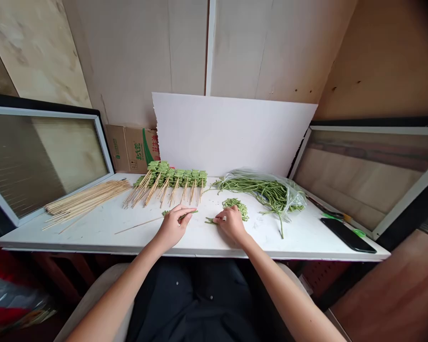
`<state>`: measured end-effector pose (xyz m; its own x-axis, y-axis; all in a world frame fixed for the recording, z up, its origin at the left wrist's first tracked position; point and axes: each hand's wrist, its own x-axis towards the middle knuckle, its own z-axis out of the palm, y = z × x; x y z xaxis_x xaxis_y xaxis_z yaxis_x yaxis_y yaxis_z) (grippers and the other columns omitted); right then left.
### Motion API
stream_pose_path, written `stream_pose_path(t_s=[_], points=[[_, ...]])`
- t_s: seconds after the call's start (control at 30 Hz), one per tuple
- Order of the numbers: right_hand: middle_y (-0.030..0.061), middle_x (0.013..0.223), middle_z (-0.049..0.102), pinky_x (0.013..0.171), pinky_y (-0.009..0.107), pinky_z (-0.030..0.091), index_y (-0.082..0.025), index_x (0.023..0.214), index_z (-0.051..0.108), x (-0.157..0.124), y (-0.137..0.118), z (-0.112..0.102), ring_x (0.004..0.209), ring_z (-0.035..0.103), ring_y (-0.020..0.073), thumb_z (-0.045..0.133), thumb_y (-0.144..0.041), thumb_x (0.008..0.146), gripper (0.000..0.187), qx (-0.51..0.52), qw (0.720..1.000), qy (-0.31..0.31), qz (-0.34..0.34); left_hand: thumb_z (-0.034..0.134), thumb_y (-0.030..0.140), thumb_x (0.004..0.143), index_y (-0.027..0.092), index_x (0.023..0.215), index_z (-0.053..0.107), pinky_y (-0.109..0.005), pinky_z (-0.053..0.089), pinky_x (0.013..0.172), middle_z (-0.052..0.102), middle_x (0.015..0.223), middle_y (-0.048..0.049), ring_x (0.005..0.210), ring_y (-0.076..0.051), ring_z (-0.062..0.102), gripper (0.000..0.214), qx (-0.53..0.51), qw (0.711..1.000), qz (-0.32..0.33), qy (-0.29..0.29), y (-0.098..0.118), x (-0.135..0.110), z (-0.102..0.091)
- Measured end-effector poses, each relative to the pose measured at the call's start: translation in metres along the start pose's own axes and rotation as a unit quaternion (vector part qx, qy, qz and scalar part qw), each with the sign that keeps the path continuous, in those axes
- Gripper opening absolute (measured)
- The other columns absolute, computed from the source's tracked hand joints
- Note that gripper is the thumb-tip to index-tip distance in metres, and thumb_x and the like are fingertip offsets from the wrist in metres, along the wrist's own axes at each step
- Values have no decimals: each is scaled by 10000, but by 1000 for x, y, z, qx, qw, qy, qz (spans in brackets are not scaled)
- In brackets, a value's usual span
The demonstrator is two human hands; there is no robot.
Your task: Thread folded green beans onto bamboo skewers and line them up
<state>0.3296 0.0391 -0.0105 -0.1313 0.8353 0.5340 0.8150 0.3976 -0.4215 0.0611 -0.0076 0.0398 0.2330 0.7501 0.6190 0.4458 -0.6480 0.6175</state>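
My left hand (174,225) is closed around the bean-loaded end of a bamboo skewer (139,225), whose bare stick points left just above the table. Cut green bean pieces (190,214) show at its fingertips. To the right, my right hand (231,222) is low over the table, its fingers pinched on a few short bean pieces (210,221). Right behind that hand lies a small heap of cut green beans (239,207). Part of what each hand holds is hidden by the fingers.
Finished bean skewers (178,179) are stacked at the back, sticks forward. Bare bamboo skewers (89,198) lie at left. Long green beans (267,190) spill from a clear plastic bag (295,194). A black phone (347,234) is at the right edge. A cardboard box (128,147) stands behind.
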Motion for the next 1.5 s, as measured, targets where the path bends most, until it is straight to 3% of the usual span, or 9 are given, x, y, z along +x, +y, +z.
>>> stream_pose_path(t_s=[0.2,0.3,0.37,0.47,0.63,0.87,1.2,1.37,1.5], points=[[125,969,797,926,464,457,-222,921,847,6,-24,-14,1004,632,319,646,-580,999,418,91,996,-4,-16,648,322,1000,226,1181,826,-275,534,712,698,1033,-85,798,-163,645,272,3,1000,-25,-4,-2,1,-1],[110,1065,811,807,380,502,-229,1174,814,7,-46,-27,1002,697,273,523,-580,1066,469,244,967,-58,-36,731,315,947,203,1148,824,-296,563,769,732,1037,-91,852,-182,686,248,-25,999,-44,3,-5,0,2],[98,1074,811,785,355,522,-240,1249,788,5,-61,-32,998,714,253,629,-570,1021,432,293,950,-79,-75,758,297,922,189,1130,818,-304,571,783,754,1027,-91,832,-179,695,242,-43,998,-51,7,-6,-1,4],[86,1007,807,804,369,536,-258,1109,829,0,-75,-33,984,693,251,754,-489,965,282,279,949,-39,-140,763,291,915,185,1137,805,-304,576,771,770,976,-81,807,-179,705,250,-73,996,-54,1,-6,-2,8],[74,880,780,824,418,532,-261,1017,831,0,-77,-34,903,641,256,733,-330,999,121,242,950,78,-179,783,316,906,187,1110,812,-307,577,752,786,966,-79,761,-177,719,243,-81,994,-68,-25,-3,-1,5],[79,884,760,833,429,533,-265,1005,820,0,-77,-38,937,619,273,753,-316,981,88,206,954,33,-218,736,270,959,216,1019,842,-289,516,683,787,948,-70,746,-175,686,133,-24,999,-24,-22,5,-1,1],[70,847,734,835,424,501,-259,962,800,-9,-89,-27,927,556,271,674,-157,991,165,202,946,84,-242,730,178,935,198,876,836,-297,505,733,779,844,-55,771,-189,687,123,-45,999,-10,-28,6,-4,11],[71,907,770,832,387,502,-241,987,809,0,-71,-34,912,617,249,723,-264,983,89,200,960,-33,-193,703,183,927,188,826,822,-302,518,730,788,832,-64,786,-206,708,156,-34,998,-49,-1,-2,-5,14],[59,863,777,739,339,480,-239,939,834,8,-50,-50,860,658,252,875,-372,838,173,74,964,-233,-108,710,284,930,183,857,823,-318,559,767,803,847,-74,788,-220,732,168,-32,995,-96,16,-17,-2,8]])
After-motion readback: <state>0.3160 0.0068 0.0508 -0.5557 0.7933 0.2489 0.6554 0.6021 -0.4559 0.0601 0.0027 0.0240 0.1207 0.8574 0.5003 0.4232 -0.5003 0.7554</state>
